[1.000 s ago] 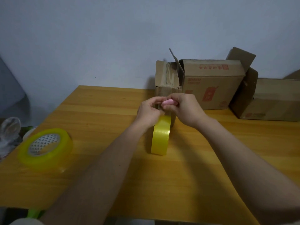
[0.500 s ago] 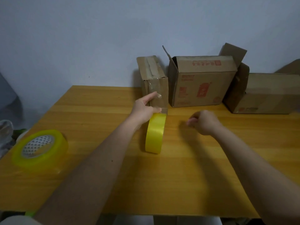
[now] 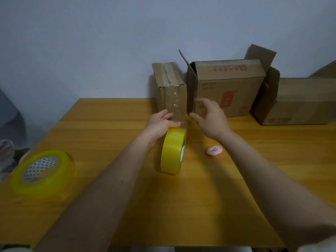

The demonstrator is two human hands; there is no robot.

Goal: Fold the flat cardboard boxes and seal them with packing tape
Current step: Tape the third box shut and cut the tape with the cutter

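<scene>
Both your bare forearms reach away from you, converging toward the far middle. Your left hand (image 3: 160, 122) has its fingers extended, thumb pointing right. Your right hand (image 3: 211, 119), slightly blurred, hovers spread, fingers loosely apart, holding nothing.

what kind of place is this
Probably a home or small packing corner, not a warehouse: a wooden table against a bare wall, cardboard boxes along it, and rolls of yellow packing tape.
</scene>
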